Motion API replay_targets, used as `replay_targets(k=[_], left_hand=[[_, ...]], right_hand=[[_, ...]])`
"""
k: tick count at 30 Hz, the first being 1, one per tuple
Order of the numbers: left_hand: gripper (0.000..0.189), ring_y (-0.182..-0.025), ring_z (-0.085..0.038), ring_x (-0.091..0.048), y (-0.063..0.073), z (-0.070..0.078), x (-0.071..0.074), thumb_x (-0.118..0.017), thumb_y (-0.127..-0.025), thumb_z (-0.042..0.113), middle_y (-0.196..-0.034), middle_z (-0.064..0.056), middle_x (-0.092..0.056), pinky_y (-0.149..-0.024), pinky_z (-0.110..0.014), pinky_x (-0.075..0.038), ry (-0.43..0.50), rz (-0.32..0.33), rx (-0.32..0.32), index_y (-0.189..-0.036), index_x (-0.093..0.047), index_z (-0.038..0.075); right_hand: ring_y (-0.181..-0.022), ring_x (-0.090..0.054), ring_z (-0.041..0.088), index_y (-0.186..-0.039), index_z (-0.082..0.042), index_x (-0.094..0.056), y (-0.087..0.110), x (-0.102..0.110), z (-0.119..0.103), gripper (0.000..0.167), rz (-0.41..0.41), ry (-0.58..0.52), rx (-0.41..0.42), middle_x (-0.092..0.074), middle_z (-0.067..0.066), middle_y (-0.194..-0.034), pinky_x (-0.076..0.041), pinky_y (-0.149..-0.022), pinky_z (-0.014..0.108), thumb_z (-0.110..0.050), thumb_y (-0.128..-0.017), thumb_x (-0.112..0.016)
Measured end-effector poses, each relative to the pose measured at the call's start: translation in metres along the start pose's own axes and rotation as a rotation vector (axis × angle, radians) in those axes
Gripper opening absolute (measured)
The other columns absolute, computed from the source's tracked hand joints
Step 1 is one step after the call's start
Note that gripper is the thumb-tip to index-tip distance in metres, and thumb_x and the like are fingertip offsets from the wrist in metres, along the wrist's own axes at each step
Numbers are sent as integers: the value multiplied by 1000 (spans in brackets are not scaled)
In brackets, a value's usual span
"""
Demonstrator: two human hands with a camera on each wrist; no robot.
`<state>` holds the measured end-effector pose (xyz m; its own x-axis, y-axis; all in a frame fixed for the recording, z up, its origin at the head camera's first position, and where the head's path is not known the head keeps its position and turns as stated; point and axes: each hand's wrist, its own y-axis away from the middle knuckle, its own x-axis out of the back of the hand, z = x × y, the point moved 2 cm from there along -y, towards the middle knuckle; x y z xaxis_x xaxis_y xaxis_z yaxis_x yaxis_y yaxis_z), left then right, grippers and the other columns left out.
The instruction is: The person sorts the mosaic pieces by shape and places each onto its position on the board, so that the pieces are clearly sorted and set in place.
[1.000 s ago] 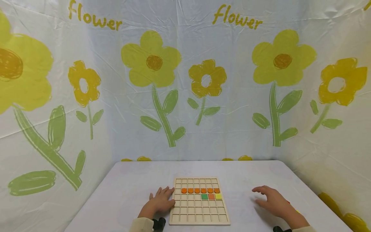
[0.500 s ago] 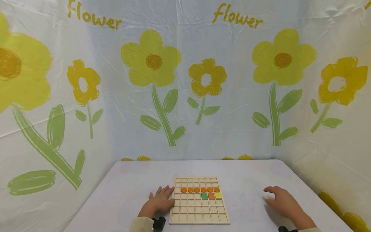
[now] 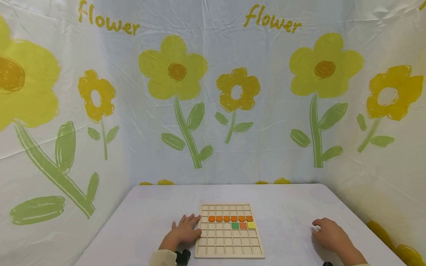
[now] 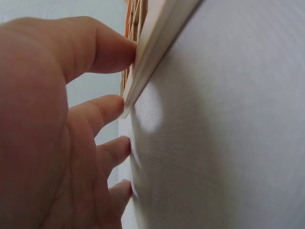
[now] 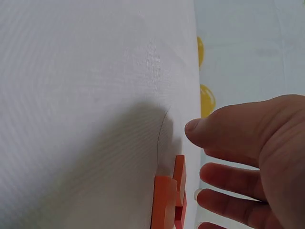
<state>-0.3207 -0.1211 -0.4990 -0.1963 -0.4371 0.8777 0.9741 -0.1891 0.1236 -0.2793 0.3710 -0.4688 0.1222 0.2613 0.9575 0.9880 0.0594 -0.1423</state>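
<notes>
Left hand (image 3: 183,232): lies low, fingers spread; thumb and one fingertip touch the left edge of the board (image 3: 227,242). Board: lies flat on the table (image 3: 279,207), between the hands, nearer the left. Discs (image 3: 226,218): six, orange, one row. Tiles (image 3: 243,225): green, orange, yellow, row below. Right hand (image 3: 332,234): hangs above the table, relaxed, fingers bent, thumb apart, near orange blocks (image 5: 163,202).

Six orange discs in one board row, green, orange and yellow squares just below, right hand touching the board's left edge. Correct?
No: the left hand touches the board at its left edge, as the left wrist view shows. Discs and squares are as stated.
</notes>
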Motion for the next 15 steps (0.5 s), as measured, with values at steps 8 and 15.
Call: replay_targets(k=[8, 15], left_hand=[[60, -144, -48, -21, 1, 4, 1, -52, -87, 36, -152, -15, -38, -107, -78, -5, -12, 9, -16, -143, -48, 16], [59, -143, -49, -22, 5, 3, 2, -52, -87, 36, -152, -16, -39, -106, -78, -5, -13, 9, -3, -142, -49, 15]], right_hand=[[-88, -65, 33, -92, 4, -70, 2, -2, 4, 21, -46, -3, -40, -69, 13, -90, -50, -84, 57, -13, -81, -63], [-68, -52, 18, -84, 0, -68, 5, -2, 3, 11, -51, -26, -67, -60, 1, -73, -48, -62, 37, -10, -81, -65]])
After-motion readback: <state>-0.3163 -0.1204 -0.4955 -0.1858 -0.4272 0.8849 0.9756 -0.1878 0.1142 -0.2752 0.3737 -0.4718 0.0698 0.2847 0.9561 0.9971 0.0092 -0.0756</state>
